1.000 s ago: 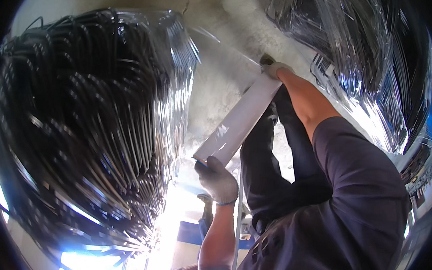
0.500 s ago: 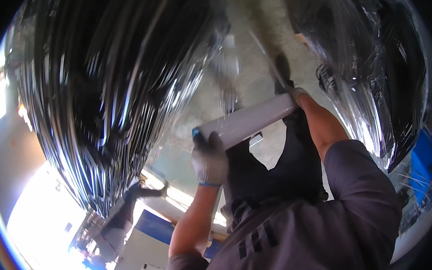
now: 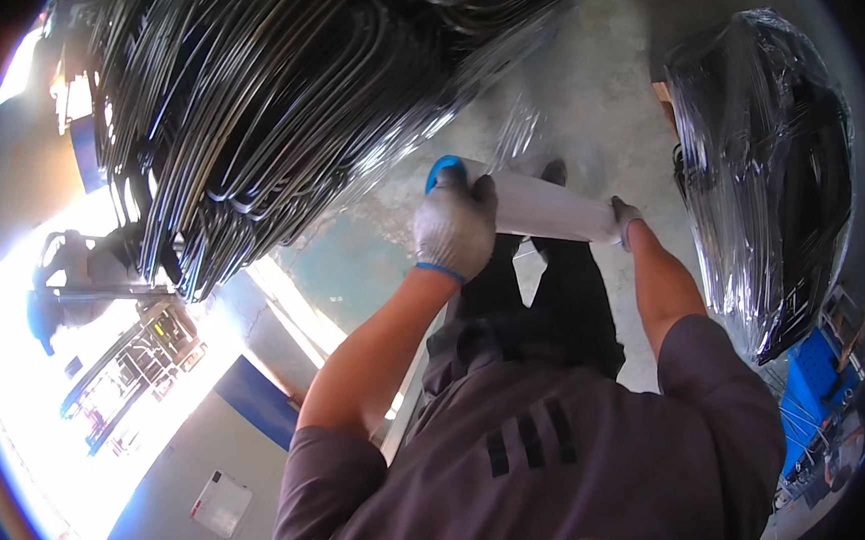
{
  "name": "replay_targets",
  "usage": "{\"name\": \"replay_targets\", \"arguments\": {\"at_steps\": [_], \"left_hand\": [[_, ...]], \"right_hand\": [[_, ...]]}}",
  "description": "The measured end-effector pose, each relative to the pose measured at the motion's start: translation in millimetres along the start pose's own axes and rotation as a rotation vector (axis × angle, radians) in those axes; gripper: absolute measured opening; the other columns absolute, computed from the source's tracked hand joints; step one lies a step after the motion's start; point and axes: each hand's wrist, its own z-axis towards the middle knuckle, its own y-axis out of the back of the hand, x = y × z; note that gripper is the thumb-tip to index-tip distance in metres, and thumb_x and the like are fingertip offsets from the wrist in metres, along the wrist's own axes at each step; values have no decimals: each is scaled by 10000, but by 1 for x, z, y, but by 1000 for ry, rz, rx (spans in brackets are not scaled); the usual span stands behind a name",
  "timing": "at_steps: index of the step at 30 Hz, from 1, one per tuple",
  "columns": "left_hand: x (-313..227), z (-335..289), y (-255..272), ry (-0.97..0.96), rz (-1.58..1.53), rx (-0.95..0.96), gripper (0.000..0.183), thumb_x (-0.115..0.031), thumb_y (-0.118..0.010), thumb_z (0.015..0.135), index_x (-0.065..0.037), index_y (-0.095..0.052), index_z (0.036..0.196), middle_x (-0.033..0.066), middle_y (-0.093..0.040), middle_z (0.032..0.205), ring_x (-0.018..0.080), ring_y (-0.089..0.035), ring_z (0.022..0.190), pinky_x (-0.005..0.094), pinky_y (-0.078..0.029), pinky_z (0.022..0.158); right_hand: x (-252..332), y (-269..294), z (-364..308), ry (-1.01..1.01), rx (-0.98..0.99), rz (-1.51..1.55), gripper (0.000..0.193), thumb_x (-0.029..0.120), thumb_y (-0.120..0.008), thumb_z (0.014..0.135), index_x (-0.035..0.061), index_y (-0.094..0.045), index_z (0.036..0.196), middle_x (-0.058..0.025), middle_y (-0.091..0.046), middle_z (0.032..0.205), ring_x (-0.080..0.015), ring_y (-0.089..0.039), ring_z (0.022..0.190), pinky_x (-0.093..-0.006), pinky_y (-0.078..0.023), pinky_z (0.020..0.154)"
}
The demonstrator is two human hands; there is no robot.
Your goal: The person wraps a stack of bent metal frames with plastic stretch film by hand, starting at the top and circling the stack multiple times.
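Observation:
Between my hands is a roll of stretch film (image 3: 553, 204), whitish and held crosswise in front of my legs, its left end higher in the picture. My left hand (image 3: 456, 220), in a light knit glove with a blue cuff, is closed round the left end, where a blue core edge shows. At the other end my gloved right hand (image 3: 627, 221) grips the roll; most of its fingers are hidden. Clear film (image 3: 523, 128) stretches from the roll toward a large stack of black bent tubes (image 3: 291, 109), whose lower part is wrapped.
To the right stands another film-wrapped dark bundle (image 3: 762, 177), with a blue bin (image 3: 812, 384) below it. A grey panel (image 3: 182, 488) with a whiteboard-like sheet is at lower left. Another person (image 3: 82, 279) is beside the bright opening at left. Concrete floor (image 3: 610, 87) lies between the bundles.
The roll has tilted so its left end is now higher, and both hands have shifted right with it. My view has turned, and the tube stack sits higher in the picture.

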Motion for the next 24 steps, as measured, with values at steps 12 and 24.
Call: {"name": "replay_targets", "arguments": {"at_steps": [12, 24], "left_hand": [[141, -16, 44, -267, 144, -6, 342, -345, -604, 1043, -9, -583, 1105, 344, -717, 933, 559, -700, 909, 639, -557, 781], [165, -27, 145, -320, 227, 57, 460, -414, -550, 1074, 38, -636, 1054, 341, -714, 880, 533, -713, 862, 621, -558, 777]], "right_hand": [[-35, -97, -134, 23, -147, -90, 803, 646, -566, 1027, -70, -682, 1371, -266, -717, 1353, -391, -690, 1239, -483, -501, 1052], [-72, -204, -217, 32, -151, 20, 728, 571, -450, 1082, -33, -640, 1442, -269, -672, 1432, -384, -639, 1353, -469, -451, 1127]]}}
